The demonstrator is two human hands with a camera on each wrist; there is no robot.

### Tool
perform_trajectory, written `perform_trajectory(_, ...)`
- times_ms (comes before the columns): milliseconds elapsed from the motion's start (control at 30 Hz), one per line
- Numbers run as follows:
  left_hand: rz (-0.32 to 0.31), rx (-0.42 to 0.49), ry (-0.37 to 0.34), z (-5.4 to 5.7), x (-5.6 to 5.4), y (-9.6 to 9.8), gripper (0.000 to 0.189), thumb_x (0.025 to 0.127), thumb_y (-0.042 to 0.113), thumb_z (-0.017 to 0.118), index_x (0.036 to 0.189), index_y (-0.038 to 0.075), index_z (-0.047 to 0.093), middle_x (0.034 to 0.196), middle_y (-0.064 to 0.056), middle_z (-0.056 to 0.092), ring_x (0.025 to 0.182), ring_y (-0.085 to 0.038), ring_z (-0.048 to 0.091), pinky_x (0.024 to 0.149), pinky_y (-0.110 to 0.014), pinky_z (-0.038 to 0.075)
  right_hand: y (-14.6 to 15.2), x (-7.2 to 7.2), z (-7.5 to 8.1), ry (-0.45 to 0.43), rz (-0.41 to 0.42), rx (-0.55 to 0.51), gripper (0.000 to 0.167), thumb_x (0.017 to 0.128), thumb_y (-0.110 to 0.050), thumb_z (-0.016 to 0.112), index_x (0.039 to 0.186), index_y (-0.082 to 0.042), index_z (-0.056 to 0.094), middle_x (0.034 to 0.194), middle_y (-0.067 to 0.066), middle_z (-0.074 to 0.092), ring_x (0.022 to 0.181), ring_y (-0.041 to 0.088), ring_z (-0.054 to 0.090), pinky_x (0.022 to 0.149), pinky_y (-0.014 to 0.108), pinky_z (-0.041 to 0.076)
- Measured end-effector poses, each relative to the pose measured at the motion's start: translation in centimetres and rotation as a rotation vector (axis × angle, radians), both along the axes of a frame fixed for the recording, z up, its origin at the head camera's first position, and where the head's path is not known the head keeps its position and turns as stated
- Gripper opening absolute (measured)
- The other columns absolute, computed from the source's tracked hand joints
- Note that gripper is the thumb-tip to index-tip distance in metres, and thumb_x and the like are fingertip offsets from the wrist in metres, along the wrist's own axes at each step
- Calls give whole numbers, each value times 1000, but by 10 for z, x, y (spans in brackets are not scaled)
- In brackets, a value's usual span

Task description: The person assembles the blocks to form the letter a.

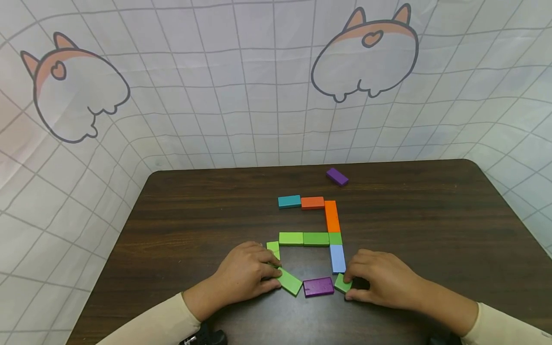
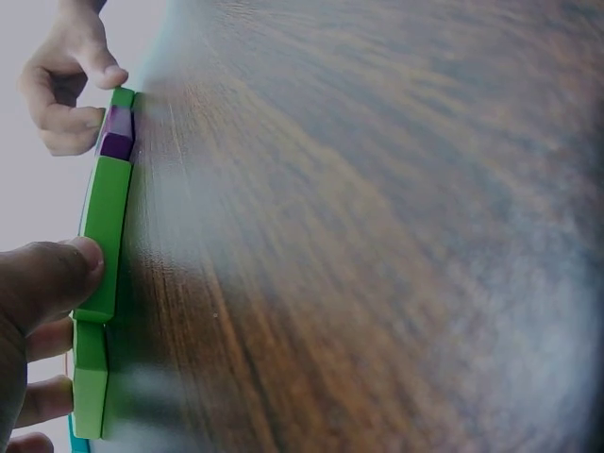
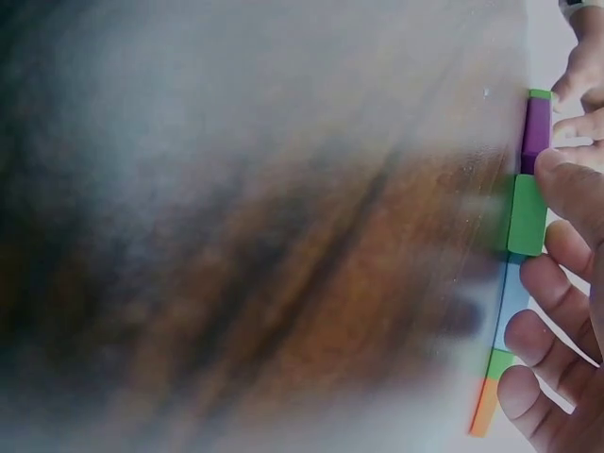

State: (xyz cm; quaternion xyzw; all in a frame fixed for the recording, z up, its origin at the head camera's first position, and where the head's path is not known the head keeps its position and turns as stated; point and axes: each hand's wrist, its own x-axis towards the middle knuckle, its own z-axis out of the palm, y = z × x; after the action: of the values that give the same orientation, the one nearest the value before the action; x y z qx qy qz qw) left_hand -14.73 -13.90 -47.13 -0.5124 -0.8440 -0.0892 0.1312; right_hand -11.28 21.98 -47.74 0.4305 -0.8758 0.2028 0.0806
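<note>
Flat coloured blocks form an angular outline on the dark table. My left hand (image 1: 247, 270) pinches a light green block (image 1: 290, 281) at the outline's lower left corner; in the left wrist view the thumb lies against the side of that block. Just above it, a second light green block (image 1: 273, 248) stands partly hidden by the fingers. At the lower right my right hand (image 1: 384, 278) holds a small green block (image 1: 342, 283) between thumb and fingers, set at an angle below a light blue block (image 1: 338, 259). Between the two held blocks lies a purple block (image 1: 318, 287).
Two green blocks (image 1: 316, 239) and a green square (image 1: 335, 238) form the middle row. Above run an orange block (image 1: 331, 216), a red-orange block (image 1: 312, 203) and a teal block (image 1: 289, 201). Another purple block (image 1: 337, 177) lies apart near the table's far edge, before a patterned curtain (image 1: 258, 96).
</note>
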Motion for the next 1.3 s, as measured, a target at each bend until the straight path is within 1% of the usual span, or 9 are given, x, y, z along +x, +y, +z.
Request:
perform_trajectory(367, 2, 4, -3, 1, 0, 0, 18, 87, 44, 82, 96, 28, 84, 103, 13, 72, 96, -7, 68, 96, -38, 52, -1, -1, 1, -21, -15, 16, 25, 82, -47, 85, 93, -29, 72, 93, -20, 60, 84, 0, 53, 67, 23, 51)
perform_trajectory(467, 2, 3, -3, 1, 0, 0, 18, 88, 44, 81, 96, 28, 84, 103, 12, 72, 97, -7, 68, 96, -38, 52, 0, -2, 4, -21, -26, 23, 26, 83, -50, 84, 93, -30, 71, 94, -19, 59, 85, 0, 53, 65, 21, 51)
perform_trajectory(567, 1, 3, -4, 2, 0, 1, 18, 88, 44, 81, 95, 28, 84, 103, 12, 72, 96, -8, 68, 96, -38, 52, 2, -8, 10, -2, -40, 10, 26, 83, -50, 84, 91, -28, 70, 94, -19, 59, 83, 0, 52, 62, 20, 49)
perform_trajectory(667, 0, 2, -8, 2, -1, 1, 18, 88, 44, 81, 96, 28, 84, 103, 12, 72, 96, -8, 68, 95, -38, 52, 6, -22, 17, 33, -85, -7, 25, 82, -44, 86, 91, -26, 71, 93, -17, 60, 82, 2, 54, 61, 21, 49)
perform_trajectory(733, -1, 0, -11, 2, -1, 1, 18, 88, 44, 81, 96, 28, 84, 103, 12, 72, 96, -8, 68, 95, -38, 52, 10, -34, 22, 46, -141, -14, 24, 83, -39, 86, 95, -22, 73, 94, -13, 63, 84, 6, 58, 61, 25, 52)
perform_trajectory(833, 0, -4, -10, 2, -1, 1, 18, 88, 43, 81, 96, 28, 84, 103, 12, 73, 96, -8, 68, 96, -37, 51, 16, -56, 29, 16, -258, 10, 31, 86, -36, 84, 107, -16, 75, 102, -5, 68, 90, 13, 64, 68, 35, 57)
perform_trajectory(967, 2, -8, -14, 3, -1, 1, 18, 88, 43, 81, 96, 27, 84, 103, 12, 73, 96, -8, 68, 96, -38, 51, 22, -85, 38, -58, -387, 68, 44, 93, -40, 76, 124, -9, 70, 113, 6, 70, 99, 23, 66, 77, 47, 58)
perform_trajectory(1200, -2, -8, -17, 3, 0, 2, 18, 88, 43, 81, 96, 27, 84, 104, 11, 73, 96, -8, 68, 96, -38, 51, 27, -122, 50, -116, -485, 97, 49, 96, -40, 72, 130, -5, 66, 120, 13, 69, 109, 31, 64, 83, 55, 55)
perform_trajectory(1300, -2, -8, -18, 3, 0, 1, 18, 88, 43, 81, 96, 27, 84, 104, 12, 72, 96, -8, 68, 96, -38, 51, 26, -136, 51, -139, -520, 105, 50, 97, -41, 71, 131, -5, 65, 121, 13, 68, 111, 32, 64, 84, 56, 54)
